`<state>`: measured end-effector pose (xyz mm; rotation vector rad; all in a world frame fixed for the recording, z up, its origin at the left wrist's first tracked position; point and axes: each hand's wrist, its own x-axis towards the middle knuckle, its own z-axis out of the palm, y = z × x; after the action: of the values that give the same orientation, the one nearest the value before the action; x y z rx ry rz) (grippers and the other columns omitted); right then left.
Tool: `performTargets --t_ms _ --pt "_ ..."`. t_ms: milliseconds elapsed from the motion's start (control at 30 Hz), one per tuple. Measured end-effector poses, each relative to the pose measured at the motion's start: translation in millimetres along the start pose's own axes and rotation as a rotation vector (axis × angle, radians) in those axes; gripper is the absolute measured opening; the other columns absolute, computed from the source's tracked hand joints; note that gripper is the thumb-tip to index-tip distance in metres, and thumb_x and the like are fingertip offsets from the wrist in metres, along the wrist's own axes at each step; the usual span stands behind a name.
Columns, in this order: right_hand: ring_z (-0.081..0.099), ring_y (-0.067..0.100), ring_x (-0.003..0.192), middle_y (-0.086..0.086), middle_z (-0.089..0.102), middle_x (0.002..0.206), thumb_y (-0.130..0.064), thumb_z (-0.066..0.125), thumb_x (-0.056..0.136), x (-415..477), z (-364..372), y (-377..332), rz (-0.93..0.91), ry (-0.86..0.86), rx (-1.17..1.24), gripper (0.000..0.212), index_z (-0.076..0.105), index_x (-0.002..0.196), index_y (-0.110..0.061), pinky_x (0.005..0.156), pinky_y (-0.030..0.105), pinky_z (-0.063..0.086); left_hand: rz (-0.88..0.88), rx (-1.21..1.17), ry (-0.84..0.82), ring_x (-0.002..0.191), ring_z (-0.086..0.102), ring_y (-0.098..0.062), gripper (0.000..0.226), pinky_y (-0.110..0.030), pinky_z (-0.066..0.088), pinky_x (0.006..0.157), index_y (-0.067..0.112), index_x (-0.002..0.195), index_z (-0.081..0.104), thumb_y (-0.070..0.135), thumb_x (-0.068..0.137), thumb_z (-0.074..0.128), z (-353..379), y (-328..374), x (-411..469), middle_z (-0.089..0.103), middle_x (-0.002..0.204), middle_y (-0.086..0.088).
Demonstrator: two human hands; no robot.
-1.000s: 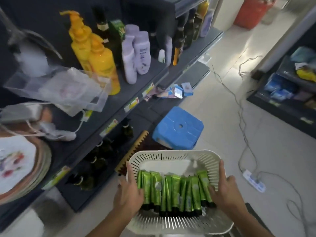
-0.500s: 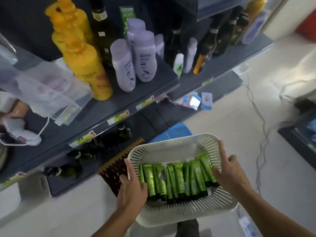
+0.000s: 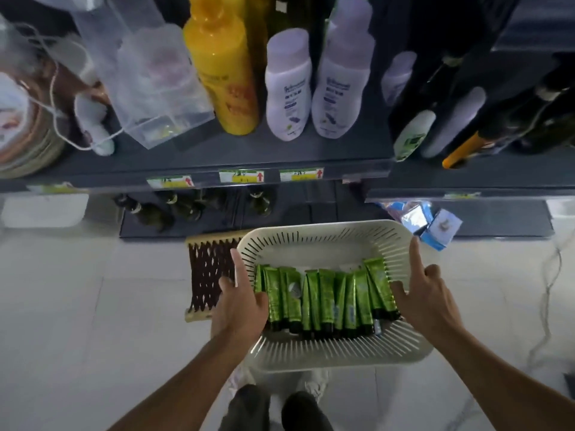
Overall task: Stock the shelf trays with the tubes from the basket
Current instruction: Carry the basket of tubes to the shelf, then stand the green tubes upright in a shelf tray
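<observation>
Compared with half a second ago, view is swinging to face the shelf (image 3: 217, 160) squarely, and the basket (image 3: 326, 241) is sitting centred in front of it. Left hand (image 3: 239, 303) is gripping the basket's left rim, thumb inside against the tubes (image 3: 323, 297), index finger lying along the wall. Right hand (image 3: 426, 293) is gripping the right rim, index finger pointing up along the edge, thumb inside. Green tubes are lying side by side in a row across the basket's near half, caps toward the person. On the shelf beyond, a yellow bottle (image 3: 224, 63) and two lilac bottles (image 3: 289, 85) are standing upright, clear bags (image 3: 155, 82) to their left.
</observation>
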<state>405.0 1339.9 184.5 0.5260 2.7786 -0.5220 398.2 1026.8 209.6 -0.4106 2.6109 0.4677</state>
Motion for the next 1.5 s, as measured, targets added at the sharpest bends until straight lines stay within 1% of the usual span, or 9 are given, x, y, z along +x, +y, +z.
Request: performTargets --t_ms 233,333,500,633,733,933,1067,1267,1500 --pt "0.05 0.025 0.064 0.012 0.046 0.089 -0.028 0.065 0.085 10 3 4 -0.04 -0.021 -0.05 0.104 -0.014 0.152 -0.034 0.052 0.037 0.047 0.071 -0.019 0.003 0.072 0.057 -0.014 0.097 -0.028 0.045 0.055 0.027 0.153 -0.027 0.031 0.097 0.052 6 -9 9 0.047 0.126 -0.011" --pt "0.047 0.032 0.081 0.018 0.045 0.103 -0.031 0.07 0.08 8 6 3 -0.02 0.024 -0.075 0.107 -0.007 0.154 -0.028 0.063 0.043 0.048 0.066 0.0 -0.02 0.081 0.057 -0.015 0.097 -0.028 0.046 0.06 0.025 0.154 -0.023 0.032 0.097 0.054 7 -12 12 0.044 0.129 -0.009" --pt "0.038 0.036 0.115 0.021 0.04 0.133 -0.028 0.067 0.078 1 -1 -20 -0.203 0.242 -0.253 0.074 0.035 0.143 -0.013 0.092 0.05 0.037 0.237 0.102 0.361 0.123 0.043 -0.031 0.068 -0.042 0.048 0.095 0.008 0.147 0.035 0.024 0.086 0.061 8 4 7 0.039 0.139 -0.017" --pt "0.043 0.025 0.114 0.009 0.051 0.125 -0.027 0.057 0.088 14 21 -40 -0.353 0.033 -0.131 0.04 0.05 0.125 -0.013 0.095 0.044 0.046 0.478 -0.002 0.098 0.112 0.052 -0.012 0.041 -0.031 0.05 0.098 0.02 0.132 0.049 0.027 0.093 0.057 26 38 17 0.05 0.132 0.002" --pt "0.043 0.024 0.12 0.005 0.051 0.129 -0.036 0.051 0.09 33 53 -47 -0.35 -0.189 -0.121 0.042 0.047 0.128 -0.018 0.1 0.043 0.044 0.456 -0.027 -0.115 0.1 0.057 -0.008 0.033 -0.029 0.053 0.091 0.021 0.129 0.054 0.025 0.097 0.057 57 56 37 0.055 0.122 0.005" --pt "0.034 0.03 0.131 0.008 0.045 0.143 -0.042 0.034 0.096 73 112 -44 -0.48 -0.438 -0.344 0.059 0.03 0.148 -0.015 0.107 0.048 0.031 0.427 0.245 -0.057 0.118 0.05 -0.022 0.036 -0.039 0.048 0.097 0.019 0.131 0.06 0.026 0.096 0.055 118 72 86 0.054 0.128 -0.004" --pt "0.037 0.031 0.122 0.007 0.055 0.13 -0.045 0.031 0.097 84 124 -34 -0.556 -0.504 -0.441 0.045 0.054 0.125 -0.017 0.102 0.048 0.034 0.433 0.451 0.0 0.116 0.047 -0.029 0.028 -0.045 0.043 0.098 0.015 0.113 0.07 0.026 0.091 0.057 127 71 87 0.055 0.125 -0.011" --pt "0.045 0.025 0.117 0.001 0.064 0.111 -0.047 0.056 0.086 74 104 -31 -0.624 -0.346 -0.17 0.036 0.064 0.108 -0.019 0.098 0.043 0.041 0.494 0.313 0.021 0.105 0.049 -0.022 0.018 -0.038 0.047 0.091 0.015 0.099 0.073 0.025 0.088 0.063 117 63 72 0.057 0.11 -0.004" --pt "0.067 0.019 0.079 -0.006 0.068 0.079 -0.042 0.071 0.08 34 30 -46 -0.478 -0.346 0.093 0.023 0.068 0.096 -0.026 0.069 0.029 0.05 0.459 0.303 0.016 0.084 0.068 -0.026 0.015 -0.038 0.055 0.071 0.017 0.112 0.056 0.017 0.097 0.051 43 78 32 0.066 0.1 -0.004"
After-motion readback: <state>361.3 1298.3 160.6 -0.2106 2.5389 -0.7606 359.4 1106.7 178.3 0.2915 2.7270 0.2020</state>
